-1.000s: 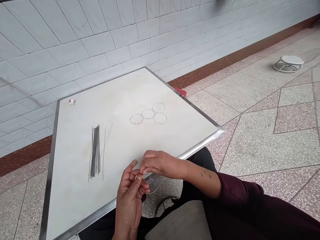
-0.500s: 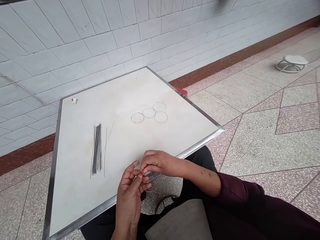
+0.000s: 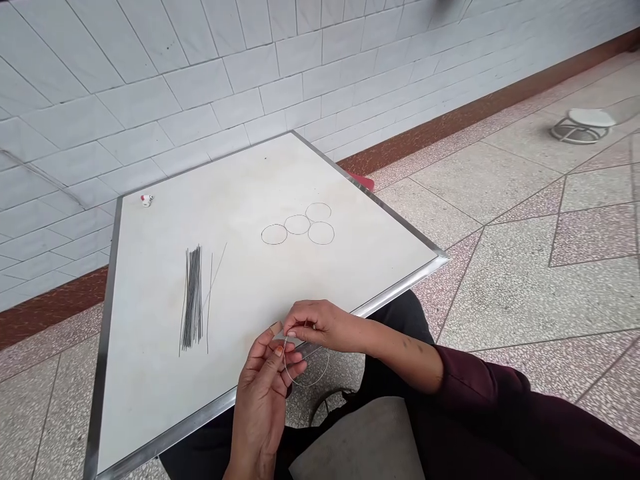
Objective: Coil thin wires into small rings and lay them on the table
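Observation:
Over the table's front edge, a thin wire bent into a ring [image 3: 329, 366] hangs between my hands. My right hand [image 3: 320, 325] pinches the wire at its upper left, thumb against forefinger. My left hand [image 3: 263, 387] is turned palm inward, its thumb closed toward the forefinger at the same part of the wire; the other fingers are loosely curled behind the ring. The exact contact of the left fingertips is hard to see. Tape or a covering wraps one left fingertip. On the white table [image 3: 150, 400] lie several finished-looking wire rings [image 3: 321, 233] touching one another.
A bundle of straight dark wires [image 3: 193, 300] lies on the table's left part, with a few loose wires [image 3: 209, 307] beside it. A small white and red object [image 3: 147, 200] sits at the far left corner. A metal rim edges the table. A white stool [image 3: 585, 125] stands on the floor.
The wire ring has come into fuller view below my right hand. My left thumb has shifted slightly away from my right fingertips.

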Available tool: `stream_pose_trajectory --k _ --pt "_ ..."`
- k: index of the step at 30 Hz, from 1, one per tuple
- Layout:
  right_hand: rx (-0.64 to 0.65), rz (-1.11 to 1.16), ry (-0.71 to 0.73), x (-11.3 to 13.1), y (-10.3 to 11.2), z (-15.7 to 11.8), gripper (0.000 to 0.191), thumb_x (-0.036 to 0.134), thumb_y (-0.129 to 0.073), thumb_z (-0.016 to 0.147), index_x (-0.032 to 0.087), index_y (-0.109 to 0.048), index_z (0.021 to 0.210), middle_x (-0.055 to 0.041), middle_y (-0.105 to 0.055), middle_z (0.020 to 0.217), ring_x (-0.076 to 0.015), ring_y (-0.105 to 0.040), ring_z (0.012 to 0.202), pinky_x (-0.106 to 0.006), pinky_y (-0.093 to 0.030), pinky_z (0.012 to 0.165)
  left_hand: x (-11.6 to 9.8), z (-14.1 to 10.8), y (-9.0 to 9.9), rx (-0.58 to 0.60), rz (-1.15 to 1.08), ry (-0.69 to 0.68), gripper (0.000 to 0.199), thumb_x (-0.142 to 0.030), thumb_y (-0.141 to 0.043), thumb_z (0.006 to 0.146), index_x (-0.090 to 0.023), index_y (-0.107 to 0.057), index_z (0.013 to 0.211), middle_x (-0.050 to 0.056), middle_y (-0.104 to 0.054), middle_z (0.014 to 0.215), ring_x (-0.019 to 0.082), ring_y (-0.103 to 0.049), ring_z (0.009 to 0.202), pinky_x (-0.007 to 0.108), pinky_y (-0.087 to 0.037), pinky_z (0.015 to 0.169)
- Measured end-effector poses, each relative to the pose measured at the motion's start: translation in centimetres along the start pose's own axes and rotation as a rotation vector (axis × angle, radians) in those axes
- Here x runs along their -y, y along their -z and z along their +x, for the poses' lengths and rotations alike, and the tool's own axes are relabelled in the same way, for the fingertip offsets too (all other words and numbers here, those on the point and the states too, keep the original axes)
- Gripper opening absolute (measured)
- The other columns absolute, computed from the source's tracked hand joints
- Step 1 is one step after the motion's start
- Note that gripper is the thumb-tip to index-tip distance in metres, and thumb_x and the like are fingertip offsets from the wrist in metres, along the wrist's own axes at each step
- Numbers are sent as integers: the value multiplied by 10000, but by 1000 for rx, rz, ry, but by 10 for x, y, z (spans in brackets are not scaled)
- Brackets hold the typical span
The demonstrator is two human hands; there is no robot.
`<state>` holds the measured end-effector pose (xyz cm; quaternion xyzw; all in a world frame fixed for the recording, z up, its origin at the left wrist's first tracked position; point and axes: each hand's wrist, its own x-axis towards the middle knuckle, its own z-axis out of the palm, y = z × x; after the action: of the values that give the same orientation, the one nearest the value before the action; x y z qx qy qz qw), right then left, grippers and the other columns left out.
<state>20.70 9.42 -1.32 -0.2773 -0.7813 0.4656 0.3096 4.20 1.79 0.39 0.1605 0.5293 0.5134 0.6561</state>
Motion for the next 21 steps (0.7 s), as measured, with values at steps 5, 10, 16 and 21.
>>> stream_pose_trajectory --k 5,10,16,21 --pt "50 83 -3 0 0 -2 157 270 -547 963 171 -666 987 -23 -638 917 -116 -586 842 -234 -461 775 1 2 1 40 57 18 410 -275 -816 698 -200 -686 1079 9 -676 801 138 -648 694 302 -579 672" --pt "9 327 -194 -6 1 -4 363 457 -393 1016 177 -600 1117 -35 -633 942 -123 -578 799 -259 -489 738 0 4 3 -18 -52 5 439 -196 -807 705 -210 -684 1126 2 -668 805 134 -666 730 288 -591 705" --pt "28 576 -383 -18 -7 -10 366 526 -574 912 178 -589 1026 -7 -611 887 -95 -543 707 -203 -432 589 1 11 8 -133 -307 -65 383 -52 -662 814 -217 -678 1159 7 -685 807 101 -681 788 261 -571 856" --pt "-36 808 -429 -22 -15 -11 286 379 -744 804 169 -606 941 42 -571 755 -55 -517 622 -168 -416 573 1 14 12 -148 -428 -98 381 -20 -560 878 -232 -662 1177 -14 -672 795 69 -676 774 247 -555 893"
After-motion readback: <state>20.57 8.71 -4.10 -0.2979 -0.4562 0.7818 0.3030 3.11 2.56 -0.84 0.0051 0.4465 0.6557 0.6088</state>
